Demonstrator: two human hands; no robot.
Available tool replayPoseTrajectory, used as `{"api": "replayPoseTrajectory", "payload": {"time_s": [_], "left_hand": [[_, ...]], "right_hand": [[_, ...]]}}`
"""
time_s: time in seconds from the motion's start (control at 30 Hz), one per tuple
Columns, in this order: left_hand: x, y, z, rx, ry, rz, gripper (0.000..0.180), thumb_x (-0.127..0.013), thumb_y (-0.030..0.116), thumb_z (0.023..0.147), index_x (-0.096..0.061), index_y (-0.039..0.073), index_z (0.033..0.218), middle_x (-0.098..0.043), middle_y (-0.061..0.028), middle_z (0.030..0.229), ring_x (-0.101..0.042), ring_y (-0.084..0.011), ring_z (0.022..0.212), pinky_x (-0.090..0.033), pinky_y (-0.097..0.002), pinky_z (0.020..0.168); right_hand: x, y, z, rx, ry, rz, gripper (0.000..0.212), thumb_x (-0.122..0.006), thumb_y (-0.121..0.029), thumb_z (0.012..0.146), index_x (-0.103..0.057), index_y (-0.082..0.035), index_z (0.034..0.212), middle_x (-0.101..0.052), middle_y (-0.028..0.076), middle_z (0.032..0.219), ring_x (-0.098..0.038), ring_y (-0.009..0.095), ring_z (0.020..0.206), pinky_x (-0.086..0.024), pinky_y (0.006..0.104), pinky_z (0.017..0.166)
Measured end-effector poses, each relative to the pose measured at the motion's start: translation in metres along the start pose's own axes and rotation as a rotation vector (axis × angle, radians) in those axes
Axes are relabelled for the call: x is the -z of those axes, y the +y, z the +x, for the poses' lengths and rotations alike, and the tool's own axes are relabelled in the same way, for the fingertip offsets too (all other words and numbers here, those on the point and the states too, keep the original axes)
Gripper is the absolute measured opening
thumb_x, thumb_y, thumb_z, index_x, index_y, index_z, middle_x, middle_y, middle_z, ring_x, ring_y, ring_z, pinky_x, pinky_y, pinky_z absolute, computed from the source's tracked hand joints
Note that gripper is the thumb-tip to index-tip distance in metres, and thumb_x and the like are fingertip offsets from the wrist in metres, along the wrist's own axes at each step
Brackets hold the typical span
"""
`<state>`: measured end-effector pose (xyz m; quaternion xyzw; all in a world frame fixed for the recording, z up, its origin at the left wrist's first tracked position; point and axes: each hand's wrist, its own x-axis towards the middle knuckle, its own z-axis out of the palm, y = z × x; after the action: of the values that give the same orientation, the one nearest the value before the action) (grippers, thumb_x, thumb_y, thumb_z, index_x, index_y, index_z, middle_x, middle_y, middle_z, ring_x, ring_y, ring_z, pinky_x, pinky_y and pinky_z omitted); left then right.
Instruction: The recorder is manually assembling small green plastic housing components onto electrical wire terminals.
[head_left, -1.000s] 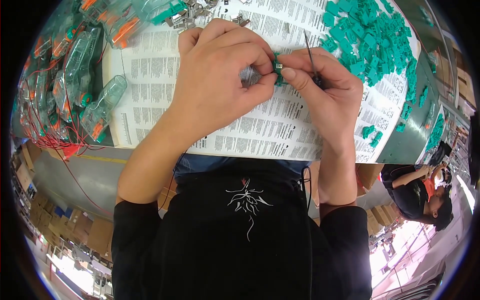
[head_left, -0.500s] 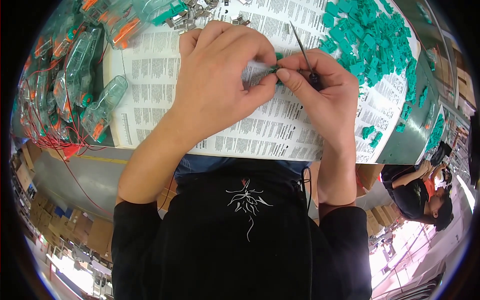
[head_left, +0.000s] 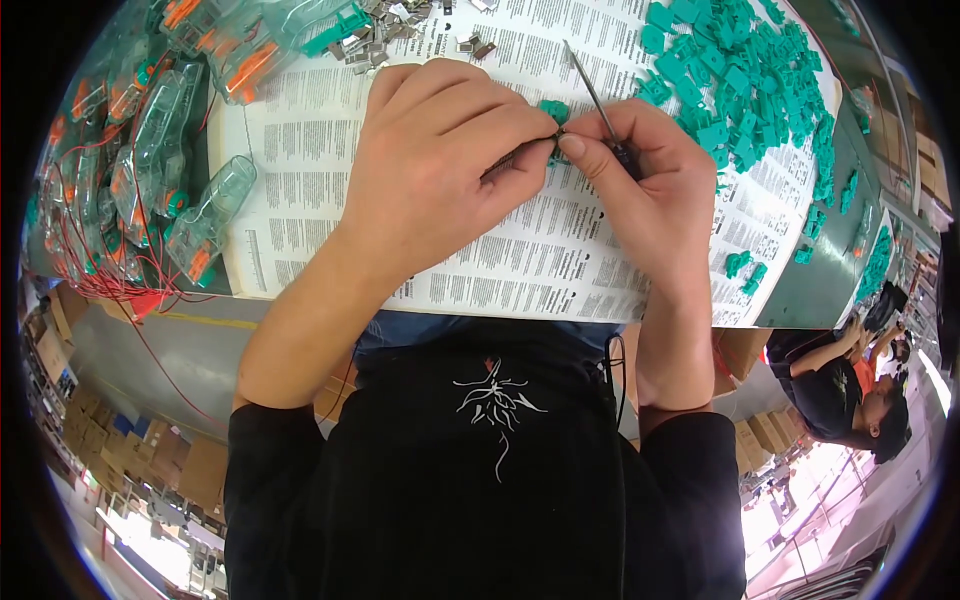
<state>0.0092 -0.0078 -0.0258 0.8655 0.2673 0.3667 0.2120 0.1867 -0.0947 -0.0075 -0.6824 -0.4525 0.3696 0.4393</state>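
Over the printed paper sheet [head_left: 500,262], the fingertips of both hands meet at a small green plastic part [head_left: 553,108]. My left hand [head_left: 435,165] is closed, thumb and forefinger pinched at the part. My right hand [head_left: 655,175] pinches there too, and the same hand keeps a thin screwdriver [head_left: 597,98] in its curled fingers. The dark handle sits against the palm, and the metal shaft points up and left. A tiny dark piece seems to lie between the fingertips, but they hide most of it.
A heap of green plastic parts [head_left: 735,85] spreads at the far right, with a few loose parts [head_left: 745,270] nearer. Small metal pieces [head_left: 375,35] lie at the far middle. Clear housings [head_left: 150,150] with orange pieces and red wires [head_left: 105,285] crowd the left. Another person [head_left: 840,390] is at right.
My left hand's fingers have drawn closer together and flattened toward the pinch. More of the green part shows above the fingertips. The screwdriver tip has tilted slightly left.
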Motion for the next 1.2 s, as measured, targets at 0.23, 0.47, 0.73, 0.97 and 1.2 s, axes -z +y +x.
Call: {"api": "replayPoseTrajectory", "payload": {"time_s": [0.23,0.47,0.73,0.97,1.2], "left_hand": [[-0.005,-0.002,-0.004,-0.054,0.035,-0.02,0.016,-0.08,0.008,0.07,-0.071,0.015,0.08,-0.068,0.0047,0.083,-0.066,-0.0169,0.088,-0.045,-0.0342,0.08],[0.001,-0.001,0.001,0.065,-0.089,-0.18,0.013,-0.079,0.007,0.074,-0.07,0.013,0.082,-0.068,0.0021,0.083,-0.064,-0.02,0.087,-0.045,-0.0358,0.08],[0.01,-0.001,0.009,0.078,-0.187,-0.251,0.014,-0.08,0.005,0.075,-0.072,0.008,0.086,-0.071,-0.0019,0.085,-0.065,-0.0225,0.085,-0.046,-0.0343,0.081],[0.013,0.002,0.009,0.13,-0.24,-0.237,0.012,-0.078,0.007,0.076,-0.071,0.009,0.085,-0.07,-0.0001,0.084,-0.063,-0.0216,0.087,-0.044,-0.0345,0.082],[0.012,0.003,0.009,0.134,-0.257,-0.2,0.013,-0.078,0.007,0.075,-0.071,0.01,0.085,-0.07,0.0011,0.085,-0.063,-0.0215,0.091,-0.042,-0.0355,0.084]], "right_hand": [[0.003,-0.005,-0.001,0.176,-0.028,-0.138,0.012,-0.079,-0.003,0.086,-0.07,0.001,0.093,-0.07,0.005,0.086,-0.062,0.01,0.075,-0.051,0.0257,0.067],[0.012,-0.013,0.002,-0.109,-0.212,0.018,0.013,-0.074,0.002,0.091,-0.066,0.001,0.102,-0.066,0.0,0.094,-0.056,0.004,0.083,-0.047,0.0203,0.073],[0.012,0.0,0.003,0.25,-0.102,-0.068,0.015,-0.078,0.004,0.082,-0.068,0.001,0.093,-0.069,0.009,0.092,-0.065,0.019,0.077,-0.052,0.0289,0.067],[0.015,-0.004,-0.004,0.237,-0.147,-0.122,0.02,-0.076,0.009,0.082,-0.068,0.003,0.099,-0.067,0.009,0.103,-0.064,0.016,0.088,-0.052,0.0257,0.074],[0.017,-0.001,-0.002,0.173,-0.192,-0.073,0.018,-0.075,0.011,0.083,-0.07,0.004,0.099,-0.067,0.008,0.108,-0.064,0.013,0.093,-0.052,0.0238,0.077]]}}
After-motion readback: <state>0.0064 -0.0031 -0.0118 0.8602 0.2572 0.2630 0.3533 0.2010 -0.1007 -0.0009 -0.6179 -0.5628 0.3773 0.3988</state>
